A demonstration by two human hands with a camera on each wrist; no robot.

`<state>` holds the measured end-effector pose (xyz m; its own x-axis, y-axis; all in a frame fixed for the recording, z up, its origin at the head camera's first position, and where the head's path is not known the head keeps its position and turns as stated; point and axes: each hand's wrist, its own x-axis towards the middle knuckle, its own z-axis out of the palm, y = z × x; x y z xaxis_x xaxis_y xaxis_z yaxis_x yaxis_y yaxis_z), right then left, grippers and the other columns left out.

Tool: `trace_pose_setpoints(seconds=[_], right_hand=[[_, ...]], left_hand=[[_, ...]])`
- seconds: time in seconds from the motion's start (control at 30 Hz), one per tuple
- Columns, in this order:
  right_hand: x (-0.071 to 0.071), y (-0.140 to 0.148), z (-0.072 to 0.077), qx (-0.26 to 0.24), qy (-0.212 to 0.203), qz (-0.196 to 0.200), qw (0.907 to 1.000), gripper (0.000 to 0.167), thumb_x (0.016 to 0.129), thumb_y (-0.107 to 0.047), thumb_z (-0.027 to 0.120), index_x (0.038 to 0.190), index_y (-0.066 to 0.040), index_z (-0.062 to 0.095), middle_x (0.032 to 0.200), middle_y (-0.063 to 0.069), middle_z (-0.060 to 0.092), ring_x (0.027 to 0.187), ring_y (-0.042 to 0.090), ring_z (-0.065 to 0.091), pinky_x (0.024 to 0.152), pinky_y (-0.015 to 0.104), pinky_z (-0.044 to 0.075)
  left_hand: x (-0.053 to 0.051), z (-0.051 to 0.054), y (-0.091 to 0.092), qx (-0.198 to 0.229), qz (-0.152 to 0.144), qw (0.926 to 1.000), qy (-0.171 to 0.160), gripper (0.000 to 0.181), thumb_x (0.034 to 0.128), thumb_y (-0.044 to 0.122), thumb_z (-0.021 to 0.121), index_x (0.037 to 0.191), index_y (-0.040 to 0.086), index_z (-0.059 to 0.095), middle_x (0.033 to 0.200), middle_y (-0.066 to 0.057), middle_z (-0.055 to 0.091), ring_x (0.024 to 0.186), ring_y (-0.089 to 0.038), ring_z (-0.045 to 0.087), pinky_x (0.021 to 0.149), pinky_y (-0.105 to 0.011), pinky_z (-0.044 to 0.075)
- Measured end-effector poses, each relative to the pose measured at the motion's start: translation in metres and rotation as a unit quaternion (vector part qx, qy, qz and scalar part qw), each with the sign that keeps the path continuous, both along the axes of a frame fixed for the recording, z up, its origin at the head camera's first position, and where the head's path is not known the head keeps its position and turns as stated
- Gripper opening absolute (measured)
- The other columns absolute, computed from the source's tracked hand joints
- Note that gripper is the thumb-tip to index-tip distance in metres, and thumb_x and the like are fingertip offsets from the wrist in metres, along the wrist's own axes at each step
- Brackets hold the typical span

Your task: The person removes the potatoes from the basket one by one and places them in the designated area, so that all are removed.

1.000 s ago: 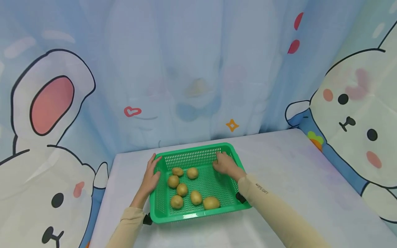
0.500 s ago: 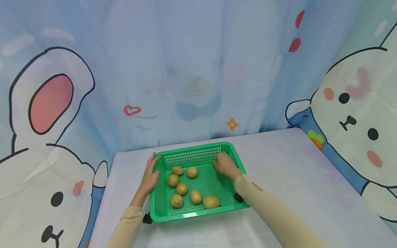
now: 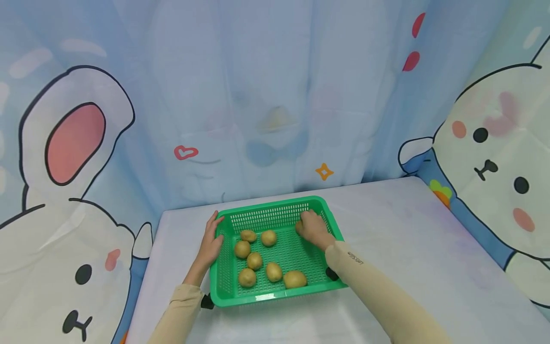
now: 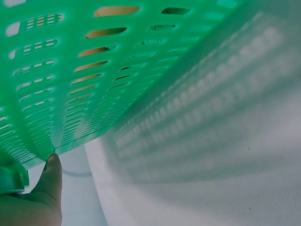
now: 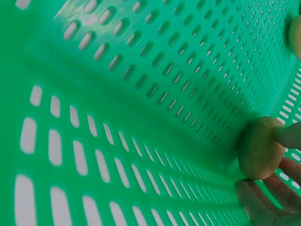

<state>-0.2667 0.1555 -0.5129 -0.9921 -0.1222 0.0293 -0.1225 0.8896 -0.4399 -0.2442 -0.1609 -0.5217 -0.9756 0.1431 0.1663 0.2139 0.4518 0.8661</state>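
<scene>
Right hand [image 3: 315, 228] has a potato [image 5: 258, 148] pinched between thumb and fingers, down by the far right corner of the green basket [image 3: 301, 292]. Left hand [image 3: 210, 248] just rests on the left edge, fingers spread, so a bump could probably skid everything. A loose pinch might send that potato rolling, too.

Glossy plastic basket [image 3: 285, 253], matt potatoes [image 3: 295, 279]
</scene>
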Motion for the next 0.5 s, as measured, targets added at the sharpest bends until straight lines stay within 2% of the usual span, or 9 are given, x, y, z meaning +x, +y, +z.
trace_pose_setpoints(seconds=[0.17,0.5], right_hand=[[-0.0012,0.0012,0.0005,-0.009,-0.004,0.006,0.9999,0.011,0.088,-0.001,0.061,0.08,-0.002,0.054,0.082,0.015,0.053,0.072,0.029,0.053,0.065,0.047,0.048],[-0.0014,0.001,-0.002,-0.025,-0.019,-0.01,0.9995,0.008,0.086,-0.003,0.061,0.082,-0.001,0.054,0.084,0.015,0.053,0.072,0.029,0.052,0.063,0.046,0.047]], left_hand=[[0.0001,0.0002,0.0005,0.004,0.0,1.0,-0.001,0.057,0.0881,-0.009,0.038,0.145,-0.008,0.038,0.162,-0.02,0.013,0.148,-0.041,0.009,0.114,-0.061,0.018],[-0.0002,-0.0003,-0.0007,-0.004,0.002,1.0,0.001,0.055,0.0891,-0.009,0.038,0.144,-0.008,0.039,0.162,-0.02,0.013,0.148,-0.041,0.01,0.114,-0.061,0.018]])
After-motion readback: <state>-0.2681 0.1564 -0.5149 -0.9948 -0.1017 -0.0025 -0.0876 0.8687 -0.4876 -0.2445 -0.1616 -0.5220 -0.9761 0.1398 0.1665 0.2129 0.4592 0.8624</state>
